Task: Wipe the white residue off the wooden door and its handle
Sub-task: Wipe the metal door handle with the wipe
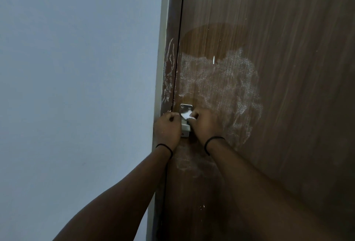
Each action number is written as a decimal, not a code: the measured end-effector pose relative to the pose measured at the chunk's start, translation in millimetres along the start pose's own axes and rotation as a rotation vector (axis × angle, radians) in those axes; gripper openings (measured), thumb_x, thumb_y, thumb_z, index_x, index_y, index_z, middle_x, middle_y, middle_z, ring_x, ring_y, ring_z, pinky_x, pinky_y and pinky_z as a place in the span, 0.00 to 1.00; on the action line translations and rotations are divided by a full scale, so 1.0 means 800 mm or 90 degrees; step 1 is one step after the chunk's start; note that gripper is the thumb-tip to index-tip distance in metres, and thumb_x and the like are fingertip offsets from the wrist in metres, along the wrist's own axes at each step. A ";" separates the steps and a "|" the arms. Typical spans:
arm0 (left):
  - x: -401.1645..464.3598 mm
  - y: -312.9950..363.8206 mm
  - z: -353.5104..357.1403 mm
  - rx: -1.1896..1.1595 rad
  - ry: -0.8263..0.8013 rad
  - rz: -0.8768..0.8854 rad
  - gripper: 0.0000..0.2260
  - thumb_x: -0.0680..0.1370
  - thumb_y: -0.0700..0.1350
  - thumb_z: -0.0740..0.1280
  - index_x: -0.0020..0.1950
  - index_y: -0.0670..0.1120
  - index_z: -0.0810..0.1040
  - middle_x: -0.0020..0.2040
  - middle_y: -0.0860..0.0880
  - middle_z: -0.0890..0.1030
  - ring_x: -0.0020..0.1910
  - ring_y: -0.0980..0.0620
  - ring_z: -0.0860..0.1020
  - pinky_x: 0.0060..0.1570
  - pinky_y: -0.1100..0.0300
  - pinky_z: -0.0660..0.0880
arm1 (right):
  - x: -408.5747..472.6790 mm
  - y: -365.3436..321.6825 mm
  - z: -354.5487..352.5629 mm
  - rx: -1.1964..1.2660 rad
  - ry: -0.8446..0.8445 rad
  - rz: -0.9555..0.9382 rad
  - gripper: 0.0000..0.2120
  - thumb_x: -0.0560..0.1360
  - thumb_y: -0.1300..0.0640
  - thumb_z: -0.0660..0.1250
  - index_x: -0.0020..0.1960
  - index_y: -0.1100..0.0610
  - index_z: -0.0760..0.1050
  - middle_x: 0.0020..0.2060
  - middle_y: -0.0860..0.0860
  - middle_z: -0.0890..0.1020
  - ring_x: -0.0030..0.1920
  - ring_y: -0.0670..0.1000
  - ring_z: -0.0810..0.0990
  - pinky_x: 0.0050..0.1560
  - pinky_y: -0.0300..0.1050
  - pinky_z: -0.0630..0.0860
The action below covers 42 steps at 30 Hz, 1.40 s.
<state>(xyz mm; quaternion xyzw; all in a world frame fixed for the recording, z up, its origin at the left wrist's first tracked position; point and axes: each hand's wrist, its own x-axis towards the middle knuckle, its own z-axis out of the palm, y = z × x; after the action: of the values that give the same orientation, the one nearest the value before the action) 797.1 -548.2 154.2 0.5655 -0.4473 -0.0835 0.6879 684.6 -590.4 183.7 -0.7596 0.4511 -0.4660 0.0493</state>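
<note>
A brown wooden door (pixel 278 29) fills the right side, with a broad patch of white residue (pixel 221 79) above and right of its metal handle plate (pixel 185 108). More white streaks mark the door frame (pixel 169 68). A darker, damp-looking area (pixel 207 37) lies above the residue. My right hand (pixel 203 125) pinches a small white tissue (pixel 186 115) against the plate. My left hand (pixel 167 127) is curled at the plate's left edge, its fingers also on the tissue's end. The handle itself is hidden behind both hands.
A pale blue-grey wall (pixel 76 87) takes up the left half. Faint white smears (pixel 184 164) sit on the door below the handle. A narrow dark gap (pixel 177 48) runs between door and frame.
</note>
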 end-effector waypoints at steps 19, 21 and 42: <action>-0.001 -0.008 -0.005 -0.215 -0.014 -0.124 0.16 0.81 0.57 0.60 0.48 0.49 0.83 0.47 0.47 0.85 0.48 0.49 0.83 0.57 0.46 0.79 | 0.013 -0.010 -0.043 -0.097 -0.288 -0.207 0.10 0.75 0.61 0.70 0.53 0.53 0.85 0.51 0.51 0.86 0.49 0.48 0.81 0.49 0.39 0.74; -0.001 -0.008 -0.004 -0.240 -0.010 -0.138 0.17 0.81 0.57 0.60 0.49 0.48 0.83 0.47 0.49 0.85 0.48 0.52 0.84 0.57 0.48 0.79 | 0.014 -0.005 -0.051 -0.122 -0.257 -0.164 0.09 0.73 0.61 0.72 0.52 0.54 0.85 0.51 0.51 0.86 0.50 0.49 0.82 0.52 0.42 0.76; 0.003 -0.016 0.001 -0.268 -0.010 -0.166 0.10 0.79 0.51 0.65 0.40 0.55 0.82 0.43 0.53 0.85 0.47 0.52 0.84 0.56 0.47 0.79 | 0.017 -0.011 -0.030 -0.013 -0.339 0.023 0.12 0.79 0.56 0.66 0.39 0.58 0.80 0.37 0.54 0.82 0.35 0.49 0.76 0.43 0.44 0.72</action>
<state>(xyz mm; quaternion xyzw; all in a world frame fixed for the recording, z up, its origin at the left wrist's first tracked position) 803.1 -554.7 144.7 0.4619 -0.3483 -0.2675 0.7706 674.6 -586.9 210.7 -0.8477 0.4404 -0.2442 0.1669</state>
